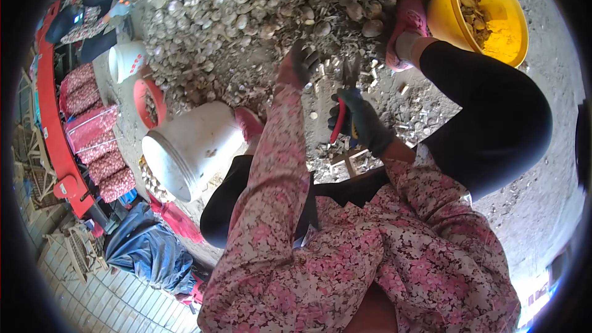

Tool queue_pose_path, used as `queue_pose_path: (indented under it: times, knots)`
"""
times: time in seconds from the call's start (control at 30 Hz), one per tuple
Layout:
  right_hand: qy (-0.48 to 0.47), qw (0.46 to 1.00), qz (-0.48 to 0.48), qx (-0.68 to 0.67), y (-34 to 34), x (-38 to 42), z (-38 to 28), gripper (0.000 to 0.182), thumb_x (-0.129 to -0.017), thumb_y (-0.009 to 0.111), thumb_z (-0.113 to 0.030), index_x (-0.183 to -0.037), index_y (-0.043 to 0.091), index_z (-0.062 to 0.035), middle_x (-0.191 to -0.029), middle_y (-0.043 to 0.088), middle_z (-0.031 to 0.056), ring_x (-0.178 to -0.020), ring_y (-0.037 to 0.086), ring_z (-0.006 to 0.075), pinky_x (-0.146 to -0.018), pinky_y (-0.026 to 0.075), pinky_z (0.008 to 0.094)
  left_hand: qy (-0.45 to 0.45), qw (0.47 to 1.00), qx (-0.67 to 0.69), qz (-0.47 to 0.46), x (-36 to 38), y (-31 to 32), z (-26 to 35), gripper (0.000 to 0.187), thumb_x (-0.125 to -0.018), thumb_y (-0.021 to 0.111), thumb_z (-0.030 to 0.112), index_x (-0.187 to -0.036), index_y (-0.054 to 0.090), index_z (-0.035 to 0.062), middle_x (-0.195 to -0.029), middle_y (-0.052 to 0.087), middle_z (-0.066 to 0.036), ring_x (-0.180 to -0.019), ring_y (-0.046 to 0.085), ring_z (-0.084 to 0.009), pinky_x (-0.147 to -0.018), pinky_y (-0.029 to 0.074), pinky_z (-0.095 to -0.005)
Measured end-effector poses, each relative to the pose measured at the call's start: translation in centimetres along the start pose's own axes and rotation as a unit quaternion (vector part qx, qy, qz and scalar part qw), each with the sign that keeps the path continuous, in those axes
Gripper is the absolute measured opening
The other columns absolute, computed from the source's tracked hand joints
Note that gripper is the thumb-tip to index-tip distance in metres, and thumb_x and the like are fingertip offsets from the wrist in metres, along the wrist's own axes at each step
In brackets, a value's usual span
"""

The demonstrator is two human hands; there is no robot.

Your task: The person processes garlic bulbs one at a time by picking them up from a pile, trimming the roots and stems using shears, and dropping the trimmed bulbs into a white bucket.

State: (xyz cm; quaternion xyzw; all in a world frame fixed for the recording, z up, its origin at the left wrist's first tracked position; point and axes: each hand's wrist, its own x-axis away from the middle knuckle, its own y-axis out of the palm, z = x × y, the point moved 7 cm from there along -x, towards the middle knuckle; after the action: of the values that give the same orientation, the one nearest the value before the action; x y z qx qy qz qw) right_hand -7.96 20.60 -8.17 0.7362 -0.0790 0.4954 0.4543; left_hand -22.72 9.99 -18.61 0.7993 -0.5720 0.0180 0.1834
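Observation:
My right hand (pixel 364 118), in a dark glove, grips a pair of pruning shears with a red handle (pixel 338 122). Their dark blades (pixel 351 71) point away from me, over ground strewn with cut stem pieces. My left hand (pixel 301 63), also gloved, reaches out at the near edge of a big heap of garlic bulbs (pixel 240 9). Its fingers look apart, and I make out nothing between them. Small pale stem stubs (pixel 333 65) lie between the two hands.
A yellow bucket (pixel 455 0) with dry scraps stands beyond my right foot. A white bucket (pixel 194 142) lies tipped by my left foot, near a red tub (pixel 150 103). Filled red net sacks (pixel 102 142) are at the left. Another person (pixel 98 9) works at far left.

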Motion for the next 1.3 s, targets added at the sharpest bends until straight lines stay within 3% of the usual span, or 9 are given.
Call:
queue_pose_path:
  times: [0.03, 0.07, 0.4, 0.53, 0.7, 0.87, 1.07, 1.2, 1.3]
  knots:
    - [-0.037, 0.999, 0.008, 0.022, 0.0, 0.0, -0.7, 0.037, -0.086, 0.065, -0.040, -0.100, 0.056, -0.0066, -0.076, 0.061, 0.0056, -0.064, 0.062, 0.0193, -0.059, 0.053, 0.0347, 0.233, 0.884, -0.370, 0.165, -2.9, -0.2, 0.2, 0.043, -0.089, 0.059, 0.038, -0.125, 0.053, 0.0149, -0.127, 0.053, -0.008, -0.119, 0.048, -0.0237, -0.101, 0.040, -0.0412]
    - [-0.073, 0.996, 0.016, 0.045, 0.1, 0.1, -1.3, 0.036, -0.085, 0.067, -0.038, -0.097, 0.056, -0.0058, -0.073, 0.061, 0.0062, -0.060, 0.061, 0.0185, -0.055, 0.053, 0.0328, 0.410, 0.563, -0.657, 0.288, -3.4, 2.4, -0.2, 0.042, -0.091, 0.057, 0.034, -0.129, 0.051, 0.0181, -0.135, 0.049, -0.002, -0.121, 0.046, -0.0173, -0.105, 0.037, -0.0381]
    - [-0.163, 0.976, 0.037, 0.139, -0.6, -0.7, -3.7, 0.032, -0.086, 0.068, -0.032, -0.097, 0.056, -0.0048, -0.072, 0.056, 0.0002, -0.061, 0.056, 0.0118, -0.058, 0.048, 0.0277, 0.483, 0.584, -0.619, 0.207, -7.8, 2.6, 9.1, 0.040, -0.083, 0.066, 0.043, -0.110, 0.060, 0.0133, -0.103, 0.063, -0.007, -0.098, 0.059, -0.0237, -0.081, 0.050, -0.0389]
    - [-0.262, 0.869, 0.099, 0.408, 0.9, 1.7, -6.8, 0.035, -0.083, 0.070, -0.030, -0.103, 0.054, -0.0054, -0.072, 0.058, 0.0050, -0.066, 0.059, 0.0190, -0.061, 0.049, 0.0337, 0.552, 0.268, -0.776, 0.147, -2.4, 4.3, 1.5, 0.026, -0.078, 0.071, 0.009, -0.099, 0.056, 0.0038, -0.089, 0.064, -0.010, -0.071, 0.063, -0.0175, -0.052, 0.049, -0.0271]
    - [-0.452, 0.572, 0.158, 0.666, 2.7, 4.0, -8.6, 0.050, -0.079, 0.066, -0.030, -0.119, 0.051, -0.0040, -0.091, 0.062, 0.0142, -0.081, 0.061, 0.0308, -0.073, 0.049, 0.0425, 0.540, 0.005, -0.824, 0.170, 4.7, 3.4, -11.7, 0.045, -0.070, 0.077, 0.010, -0.110, 0.056, 0.0027, -0.101, 0.065, -0.009, -0.092, 0.063, -0.0182, -0.082, 0.050, -0.0292]
    - [-0.440, 0.453, 0.151, 0.760, 4.5, 6.1, -6.7, 0.057, -0.078, 0.063, -0.031, -0.125, 0.050, -0.0027, -0.095, 0.060, 0.0154, -0.087, 0.060, 0.0308, -0.078, 0.047, 0.0424, 0.543, -0.042, -0.819, 0.181, 8.7, 1.4, -15.7, 0.047, -0.073, 0.075, 0.010, -0.115, 0.055, 0.0017, -0.105, 0.064, -0.011, -0.096, 0.062, -0.0194, -0.086, 0.049, -0.0310]
    - [-0.496, 0.465, 0.116, 0.724, 5.1, 8.3, -4.8, 0.058, -0.078, 0.063, -0.033, -0.125, 0.049, -0.0029, -0.093, 0.060, 0.0160, -0.083, 0.060, 0.0319, -0.076, 0.047, 0.0428, 0.559, 0.184, -0.802, 0.103, 12.3, -0.8, -11.8, 0.054, -0.070, 0.078, 0.015, -0.118, 0.054, 0.0013, -0.107, 0.064, -0.013, -0.098, 0.062, -0.0214, -0.085, 0.050, -0.0324]
    - [-0.510, 0.380, 0.096, 0.766, 5.7, 9.1, -3.2, 0.064, -0.077, 0.068, -0.029, -0.129, 0.045, -0.0002, -0.093, 0.061, 0.0154, -0.082, 0.060, 0.0323, -0.075, 0.048, 0.0428, 0.548, -0.093, -0.821, 0.131, 13.2, -1.3, -16.6, 0.056, -0.067, 0.080, 0.023, -0.114, 0.056, 0.0026, -0.102, 0.065, -0.014, -0.092, 0.065, -0.0244, -0.081, 0.051, -0.0340]
    - [-0.445, 0.379, 0.089, 0.807, 5.4, 8.7, -2.3, 0.066, -0.077, 0.067, -0.033, -0.130, 0.044, -0.0001, -0.093, 0.061, 0.0162, -0.083, 0.060, 0.0319, -0.076, 0.048, 0.0428, 0.544, -0.019, -0.825, 0.153, 13.9, -2.3, -17.5, 0.056, -0.066, 0.080, 0.021, -0.113, 0.057, 0.0021, -0.101, 0.066, -0.013, -0.091, 0.065, -0.0220, -0.080, 0.052, -0.0333]
